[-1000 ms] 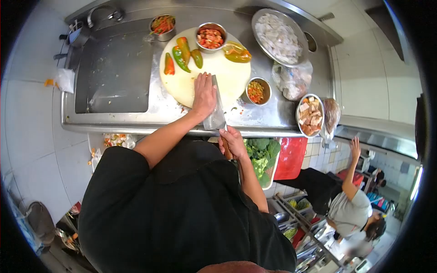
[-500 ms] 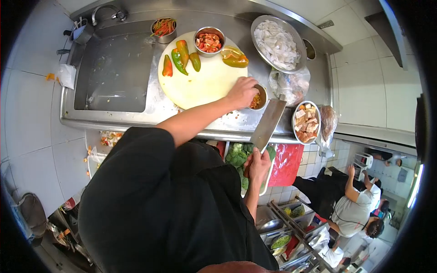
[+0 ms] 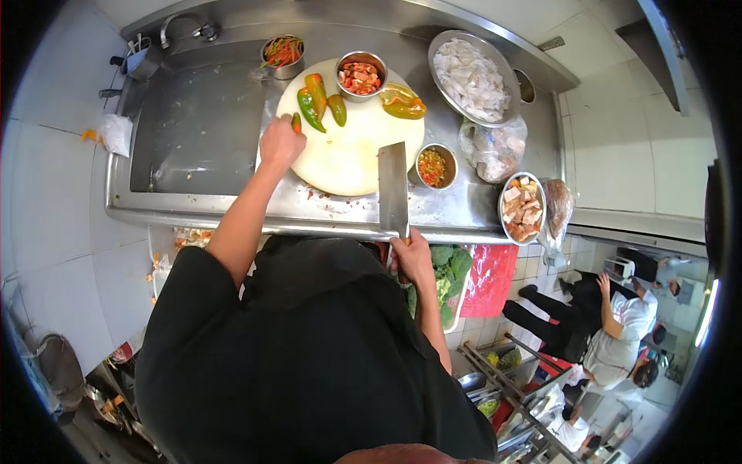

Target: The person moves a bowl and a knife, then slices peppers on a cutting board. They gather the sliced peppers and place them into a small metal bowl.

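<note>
At the left edge of the round white cutting board (image 3: pixel 348 166), my left hand (image 3: pixel 280 145) has its fingers closed around a small red-orange pepper (image 3: pixel 297 121). My right hand (image 3: pixel 413 255) grips the handle of a cleaver (image 3: pixel 393 182), whose wide blade points away from me over the board's lower right edge. Green-and-orange peppers (image 3: pixel 313 104) lie just beyond the left hand. A steel bowl of chopped red pieces (image 3: pixel 361 77) stands at the back of the board, with a cut pepper (image 3: pixel 403 101) to its right. Right of the blade is a small bowl of diced pepper (image 3: pixel 435 168).
To the left is a sink (image 3: pixel 197 131). A cup of pepper strips (image 3: pixel 283 54) stands behind the board. Rightward are a large bowl of white slices (image 3: pixel 470 77), plastic bags (image 3: pixel 495 147) and a bowl of meat chunks (image 3: pixel 522 207). Broccoli (image 3: pixel 452 271) sits below the counter edge. Co-workers (image 3: pixel 618 332) stand at right.
My left hand has moved left from the diced-pepper bowl to the red-orange pepper. My right hand has brought the cleaver leftward, its blade now pointing straight away from me.
</note>
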A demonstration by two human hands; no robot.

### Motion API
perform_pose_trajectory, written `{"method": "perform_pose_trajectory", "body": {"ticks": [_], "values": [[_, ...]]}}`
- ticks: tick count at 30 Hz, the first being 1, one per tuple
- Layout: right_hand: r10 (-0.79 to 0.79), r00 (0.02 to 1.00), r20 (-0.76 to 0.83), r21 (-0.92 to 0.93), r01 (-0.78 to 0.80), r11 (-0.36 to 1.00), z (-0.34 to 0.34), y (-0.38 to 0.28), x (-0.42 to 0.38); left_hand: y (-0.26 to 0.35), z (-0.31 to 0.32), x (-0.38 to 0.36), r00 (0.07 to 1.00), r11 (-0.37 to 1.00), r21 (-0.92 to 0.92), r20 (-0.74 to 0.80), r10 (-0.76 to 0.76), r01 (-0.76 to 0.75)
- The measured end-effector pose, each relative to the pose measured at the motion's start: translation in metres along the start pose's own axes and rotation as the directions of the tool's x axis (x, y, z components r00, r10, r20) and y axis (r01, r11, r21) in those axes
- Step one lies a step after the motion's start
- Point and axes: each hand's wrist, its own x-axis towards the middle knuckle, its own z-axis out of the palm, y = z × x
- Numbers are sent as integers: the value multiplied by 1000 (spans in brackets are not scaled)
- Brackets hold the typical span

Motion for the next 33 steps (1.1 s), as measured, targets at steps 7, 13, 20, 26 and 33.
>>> {"method": "perform_pose_trajectory", "body": {"ticks": [7, 13, 20, 26, 33], "values": [[-76, 992, 99, 11, 76, 997, -3, -3, 8, 75, 31, -84, 946, 955, -222, 213, 246, -199], [-4, 994, 113, 7, 3, 1000, 2, -20, 4, 40, 43, -57, 688, 663, -403, 104, 718, -631], [34, 999, -22, -89, -36, 995, 20, -40, 1, 37, 47, -36, 447, 464, -408, 143, 883, -786], [27, 997, -75, -134, -37, 990, 30, -33, 14, 43, 52, -53, 544, 533, -302, 54, 838, -791], [10, 997, -78, -212, -26, 977, 27, -33, 12, 33, 57, -49, 515, 504, -341, 64, 855, -793]]}}
